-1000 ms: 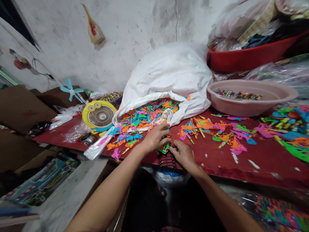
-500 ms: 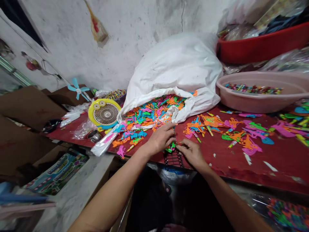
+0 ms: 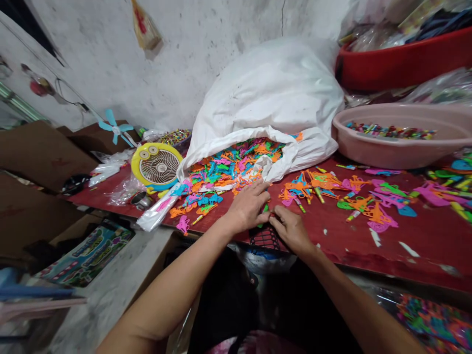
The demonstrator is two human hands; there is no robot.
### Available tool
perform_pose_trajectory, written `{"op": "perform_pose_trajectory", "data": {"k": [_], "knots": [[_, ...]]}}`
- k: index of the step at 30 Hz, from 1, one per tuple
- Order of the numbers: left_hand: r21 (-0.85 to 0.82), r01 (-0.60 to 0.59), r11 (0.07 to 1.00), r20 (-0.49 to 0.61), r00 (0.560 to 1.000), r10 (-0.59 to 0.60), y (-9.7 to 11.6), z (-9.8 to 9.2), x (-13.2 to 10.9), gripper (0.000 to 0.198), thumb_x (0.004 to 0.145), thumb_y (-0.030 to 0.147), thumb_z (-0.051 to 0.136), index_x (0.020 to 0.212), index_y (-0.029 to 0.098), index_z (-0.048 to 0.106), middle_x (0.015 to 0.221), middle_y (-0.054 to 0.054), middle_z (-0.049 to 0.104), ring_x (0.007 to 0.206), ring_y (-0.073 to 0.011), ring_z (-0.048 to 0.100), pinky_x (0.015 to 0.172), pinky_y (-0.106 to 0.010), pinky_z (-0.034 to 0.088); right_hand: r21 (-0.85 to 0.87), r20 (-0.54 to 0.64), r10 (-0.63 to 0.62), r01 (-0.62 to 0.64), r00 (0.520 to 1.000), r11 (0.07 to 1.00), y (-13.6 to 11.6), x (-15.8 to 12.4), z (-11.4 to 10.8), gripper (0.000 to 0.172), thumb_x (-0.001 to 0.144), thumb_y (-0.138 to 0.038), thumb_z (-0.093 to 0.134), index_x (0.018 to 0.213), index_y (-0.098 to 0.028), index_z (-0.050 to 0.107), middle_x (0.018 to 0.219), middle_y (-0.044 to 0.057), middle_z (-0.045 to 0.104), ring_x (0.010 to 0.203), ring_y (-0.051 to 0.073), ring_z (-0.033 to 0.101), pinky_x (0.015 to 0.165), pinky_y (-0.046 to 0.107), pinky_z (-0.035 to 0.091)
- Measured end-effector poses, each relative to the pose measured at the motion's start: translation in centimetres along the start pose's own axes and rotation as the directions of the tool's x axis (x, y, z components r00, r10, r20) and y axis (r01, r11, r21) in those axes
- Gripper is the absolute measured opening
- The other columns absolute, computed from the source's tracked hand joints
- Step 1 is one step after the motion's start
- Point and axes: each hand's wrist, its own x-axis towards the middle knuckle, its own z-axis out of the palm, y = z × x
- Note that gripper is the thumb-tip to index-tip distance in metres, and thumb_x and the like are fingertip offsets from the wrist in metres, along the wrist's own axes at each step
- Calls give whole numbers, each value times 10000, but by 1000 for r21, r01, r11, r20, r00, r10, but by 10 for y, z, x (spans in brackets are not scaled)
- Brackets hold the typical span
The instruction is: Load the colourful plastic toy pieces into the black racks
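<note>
My left hand (image 3: 248, 206) and my right hand (image 3: 291, 228) meet at the near edge of the red table (image 3: 405, 236). Their fingers are curled together around a small green plastic piece (image 3: 264, 209), mostly hidden between them. Just below the hands a black grid-like basket (image 3: 266, 239) hangs at the table edge. Behind my left hand a big white sack (image 3: 269, 93) lies open, spilling many small plastic toy pieces (image 3: 228, 167) in orange, blue, pink and green. More such pieces (image 3: 354, 196) lie scattered to the right of my right hand.
A pink basin (image 3: 398, 147) with small coloured bits stands at the right; a red basin (image 3: 405, 61) sits above it. A yellow toy fan (image 3: 158, 167), a blue propeller (image 3: 112, 129) and clear bags (image 3: 121, 189) lie at the left. Printed cartons (image 3: 84, 255) sit below the table.
The view has shifted slightly; both hands have drawn closer together at the table edge, and the green piece is now more hidden between the fingers.
</note>
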Motion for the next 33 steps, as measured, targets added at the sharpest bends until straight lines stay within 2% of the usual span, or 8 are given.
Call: {"op": "perform_pose_trajectory", "data": {"k": [5, 9, 13, 16, 21, 25, 28, 33], "knots": [[0, 30, 1000, 45, 999, -30, 0, -3, -1, 221, 797, 242, 650, 988, 169, 563, 1498, -168, 425, 1448, -337, 314, 1120, -538, 391, 319, 2, 199, -189, 980, 929, 9, 0, 7, 210, 819, -404, 637, 756, -208, 594, 631, -23, 556, 560, 128, 501, 519, 249, 398], [24, 22, 999, 61, 998, -24, 2, -1, 1, 243, 788, 218, 652, 1008, 160, 569, 1490, -178, 429, 1444, -347, 317, 1128, -548, 378, 453, -102, 340, -261, 935, 852, -15, 8, -6, 287, 775, -479, 678, 763, -210, 578, 546, -52, 517, 444, 113, 467, 424, 236, 373], [24, -3, 1000, 42, 999, 2, 5, 1, 1, 270, 778, 210, 655, 1034, 164, 582, 1493, -172, 426, 1438, -347, 325, 1145, -550, 351, 129, -405, 63, -11, 912, 992, -54, 34, -51, 224, 788, -400, 703, 859, -206, 615, 694, -27, 586, 590, 114, 532, 564, 242, 423], [5, 13, 1000, 19, 1000, -13, 4, 1, 0, 250, 791, 230, 652, 1023, 159, 593, 1484, -174, 436, 1429, -337, 341, 1148, -530, 352, -20, -543, 17, -32, 840, 999, -45, 47, -80, 166, 834, -363, 631, 823, -204, 582, 697, -24, 567, 610, 120, 510, 583, 249, 400], [-64, 12, 998, -18, 1000, -13, -1, -4, -3, 360, 829, 330, 670, 1159, 201, 606, 1479, -134, 450, 1380, -298, 417, 1094, -490, 410, -323, -284, 224, -313, 932, 893, 27, 29, -95, 162, 818, -303, 594, 935, -191, 606, 695, 4, 580, 623, 167, 528, 573, 277, 356], [-47, 30, 998, -51, 998, -32, 2, -11, -15, 647, 831, 502, 681, 1387, 236, 485, 1541, -162, 358, 1419, -314, 359, 1147, -554, 293, -503, -273, 197, -315, 941, 805, 41, 4, -94, 402, 824, -302, 582, 1207, -181, 579, 999, 108, 642, 818, 241, 595, 630, 316, 404], [-17, 101, 995, -158, 982, -103, 8, -7, -36, 764, 816, 599, 657, 1445, 244, 406, 1536, -172, 363, 1426, -320, 344, 1169, -585, 208, -345, -305, 101, -209, 947, 915, 23, -4, -81, 402, 850, -303, 557, 1240, -208, 585, 1092, 113, 633, 865, 233, 607, 717, 347, 463], [-45, 196, 979, -275, 940, -201, 8, 16, -68, 601, 819, 532, 682, 1289, 198, 512, 1472, -171, 440, 1420, -312, 353, 1183, -575, 219, 196, -41, 95, -86, 995, 977, -2, 1, -28, 333, 822, -330, 635, 1138, -224, 640, 960, 54, 657, 772, 176, 614, 673, 309, 508]]}}
